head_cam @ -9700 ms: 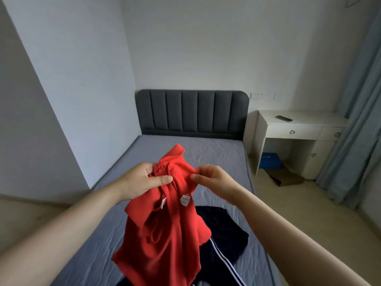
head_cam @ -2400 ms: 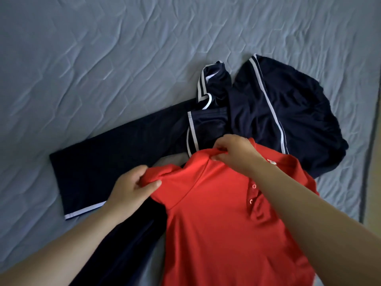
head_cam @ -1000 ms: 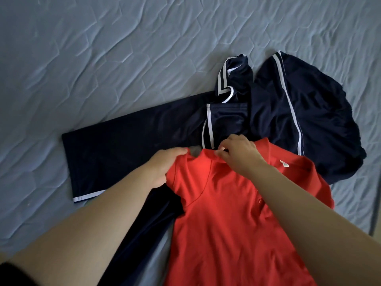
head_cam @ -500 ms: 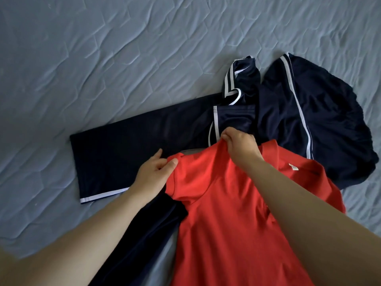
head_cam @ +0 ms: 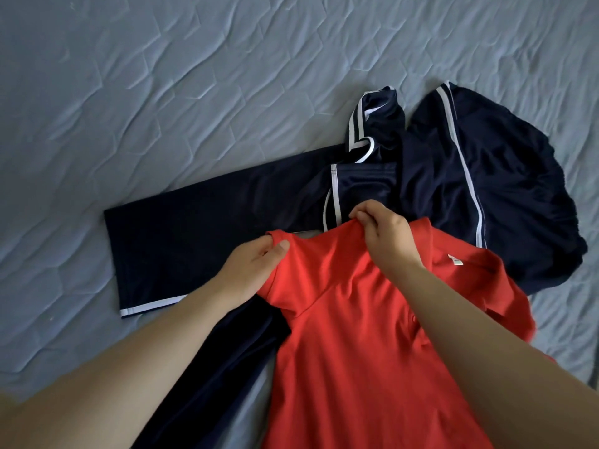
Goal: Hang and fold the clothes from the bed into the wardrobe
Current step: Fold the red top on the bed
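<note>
Hands pinching red shirt's top edge over bed.
Left hand [head_cam: 251, 270] and right hand [head_cam: 384, 236] are gripping red shirt [head_cam: 353, 351]; navy tracksuit [head_cam: 324, 202] is lying beyond fingers on grey sheet [head_cam: 194, 92].

Dim, soft indoor light with no glare, in a wide-angle view with dulled corners.

The grey bed sheet [head_cam: 194, 92] is lit evenly and weakly, a little brighter toward the upper right of the frame and duller at the left edge and lower left corner. Low side light picks out its creases as thin pale ridges with shallow shadows beside them. The red shirt [head_cam: 350, 335] reads saturated and is brightest at centre, darkening toward the bottom edge. The navy garment [head_cam: 201, 228] sinks almost to black, its folds mostly lost and only the white stripes crisp. The left forearm [head_cam: 136, 361] and right forearm [head_cam: 486, 351] look stretched, oversized and slightly soft at the bottom of the frame, while the centre stays sharp.
</note>
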